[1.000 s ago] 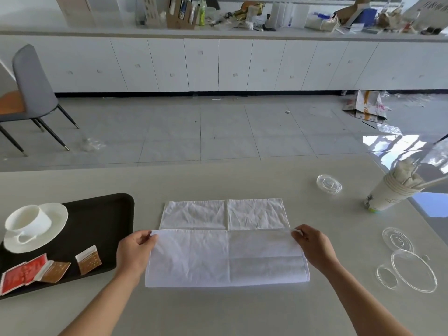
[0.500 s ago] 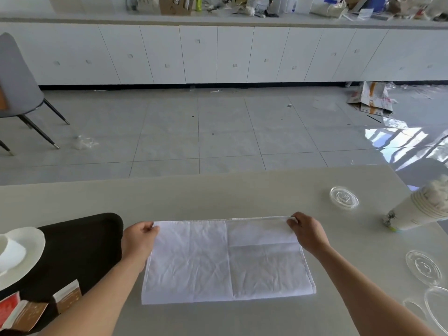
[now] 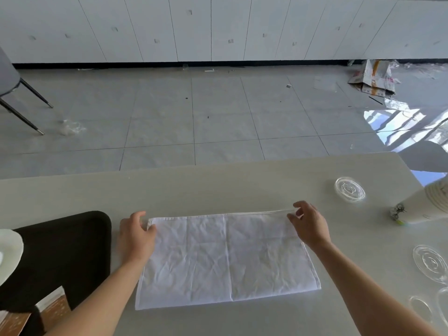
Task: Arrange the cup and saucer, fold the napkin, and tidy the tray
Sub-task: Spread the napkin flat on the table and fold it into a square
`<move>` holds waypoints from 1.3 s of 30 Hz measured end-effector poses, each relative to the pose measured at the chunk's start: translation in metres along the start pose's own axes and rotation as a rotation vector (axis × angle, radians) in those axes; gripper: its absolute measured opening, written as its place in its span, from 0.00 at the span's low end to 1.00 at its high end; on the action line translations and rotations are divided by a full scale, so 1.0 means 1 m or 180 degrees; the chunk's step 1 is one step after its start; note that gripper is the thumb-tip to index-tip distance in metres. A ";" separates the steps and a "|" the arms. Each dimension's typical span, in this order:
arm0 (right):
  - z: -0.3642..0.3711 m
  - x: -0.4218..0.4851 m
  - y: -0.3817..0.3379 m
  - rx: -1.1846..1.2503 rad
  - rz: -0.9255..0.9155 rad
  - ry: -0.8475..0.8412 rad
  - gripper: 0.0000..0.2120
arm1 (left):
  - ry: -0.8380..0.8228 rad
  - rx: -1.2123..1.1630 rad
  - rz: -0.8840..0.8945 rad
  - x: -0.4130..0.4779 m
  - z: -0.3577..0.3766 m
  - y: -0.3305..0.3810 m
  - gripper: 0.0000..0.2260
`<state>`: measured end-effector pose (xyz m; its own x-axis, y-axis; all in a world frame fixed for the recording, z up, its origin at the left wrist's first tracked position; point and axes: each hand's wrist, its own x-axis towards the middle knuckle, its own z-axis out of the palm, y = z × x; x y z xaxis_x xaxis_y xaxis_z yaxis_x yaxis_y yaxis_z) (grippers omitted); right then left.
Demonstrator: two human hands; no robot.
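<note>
I've brought the near half over, so the napkin (image 3: 225, 258) now lies doubled on the desk (image 3: 218, 190), first fold made, my right hand (image 3: 308, 226) still pinching its far corner, left hand (image 3: 135, 234) slack, thumb on the other corner, tray (image 3: 72, 238) just beside, bare desk beyond.

We see only part of the saucer (image 3: 11, 253) at the left edge. The tray (image 3: 68, 251) runs off near left, and the paper cup stack (image 3: 426, 209) is clipped at the right. Whether the left hand (image 3: 135, 236) or right hand (image 3: 310, 226) pinches the far corners of the napkin (image 3: 225, 258), we cannot tell.
</note>
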<state>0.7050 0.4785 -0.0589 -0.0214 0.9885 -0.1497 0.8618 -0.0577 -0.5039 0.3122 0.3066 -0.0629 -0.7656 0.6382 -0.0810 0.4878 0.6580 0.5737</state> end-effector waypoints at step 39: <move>0.044 -0.139 0.048 -0.1556 -0.1014 -0.0413 0.43 | -0.0629 0.1246 -0.0425 -0.156 -0.028 -0.036 0.18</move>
<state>0.7267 0.3322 -0.0996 -0.3523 0.9196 -0.1735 0.9354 0.3403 -0.0958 0.4024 0.1716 -0.0485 -0.7562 0.5767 -0.3091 0.5413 0.8168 0.1996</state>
